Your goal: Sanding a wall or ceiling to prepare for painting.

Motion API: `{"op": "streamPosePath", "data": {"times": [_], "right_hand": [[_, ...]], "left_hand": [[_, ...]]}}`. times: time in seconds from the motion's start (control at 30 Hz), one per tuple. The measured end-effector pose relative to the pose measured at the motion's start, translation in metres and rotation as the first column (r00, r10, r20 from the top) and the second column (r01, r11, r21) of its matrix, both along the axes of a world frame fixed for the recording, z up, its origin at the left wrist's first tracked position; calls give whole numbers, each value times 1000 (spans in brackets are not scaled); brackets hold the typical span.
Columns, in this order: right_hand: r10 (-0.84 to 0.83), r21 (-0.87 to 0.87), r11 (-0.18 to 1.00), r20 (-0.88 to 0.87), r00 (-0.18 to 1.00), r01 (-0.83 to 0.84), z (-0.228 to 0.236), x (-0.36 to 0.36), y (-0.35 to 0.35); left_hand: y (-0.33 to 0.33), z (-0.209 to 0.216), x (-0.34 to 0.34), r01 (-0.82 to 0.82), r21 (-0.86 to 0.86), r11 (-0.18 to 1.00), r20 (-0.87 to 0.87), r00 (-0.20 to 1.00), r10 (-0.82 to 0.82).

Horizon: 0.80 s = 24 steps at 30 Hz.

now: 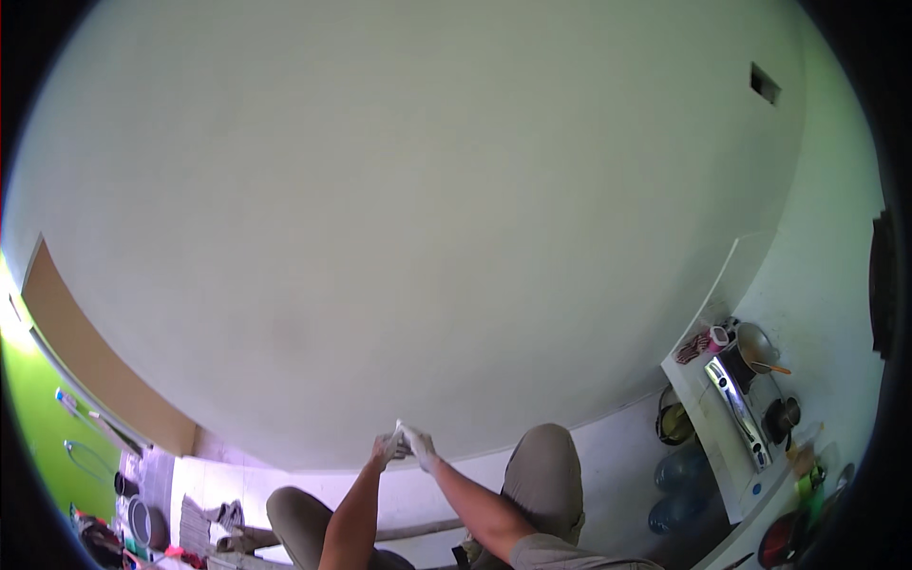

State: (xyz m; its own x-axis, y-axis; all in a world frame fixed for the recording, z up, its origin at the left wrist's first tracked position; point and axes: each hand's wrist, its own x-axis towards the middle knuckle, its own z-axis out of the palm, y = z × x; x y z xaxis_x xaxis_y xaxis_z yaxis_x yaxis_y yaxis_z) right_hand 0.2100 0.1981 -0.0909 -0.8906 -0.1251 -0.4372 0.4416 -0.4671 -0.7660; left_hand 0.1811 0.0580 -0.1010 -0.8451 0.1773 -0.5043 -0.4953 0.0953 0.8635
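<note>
Both my hands meet low in front of the pale wall [427, 237], above and between my bent knees. They look whitish, as if gloved or coated; I cannot tell which. My left hand [385, 449] has its fingers drawn in against the other hand. My right hand [419, 445] is also closed, its fingers touching the left ones. A small white tip [399, 424] shows at the top where they meet; whether it is a fingertip or a held thing is too small to tell.
On the right, a counter [705, 427] bears a stove [738, 413], a wok [757, 344] and a small pot [782, 415]. Large blue bottles [679, 467] stand below. A brown panel [85, 351] leans at left, above a grey basin [145, 521]. Crumpled cloth [195, 522] lies on the floor.
</note>
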Motion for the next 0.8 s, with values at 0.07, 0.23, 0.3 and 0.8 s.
{"op": "streamPosePath", "data": {"times": [0.07, 0.23, 0.3, 0.8], "right_hand": [[3, 43, 999, 2, 1000, -3, 16, 0, -4], [-18, 51, 999, 19, 1000, 17, 42, 12, -1], [-49, 28, 998, 7, 999, 49, 40, 3, 8], [35, 221, 975, -21, 999, -30, 19, 8, 0]], "left_hand": [[-6, 3, 2, 15, -150, 989, -90, 996, -29], [10, 21, 12, -42, -142, 989, -55, 998, 35], [23, 26, 4, -13, -141, 990, -75, 997, 2], [10, 3, 8, 124, -249, 961, -105, 982, -154]]}}
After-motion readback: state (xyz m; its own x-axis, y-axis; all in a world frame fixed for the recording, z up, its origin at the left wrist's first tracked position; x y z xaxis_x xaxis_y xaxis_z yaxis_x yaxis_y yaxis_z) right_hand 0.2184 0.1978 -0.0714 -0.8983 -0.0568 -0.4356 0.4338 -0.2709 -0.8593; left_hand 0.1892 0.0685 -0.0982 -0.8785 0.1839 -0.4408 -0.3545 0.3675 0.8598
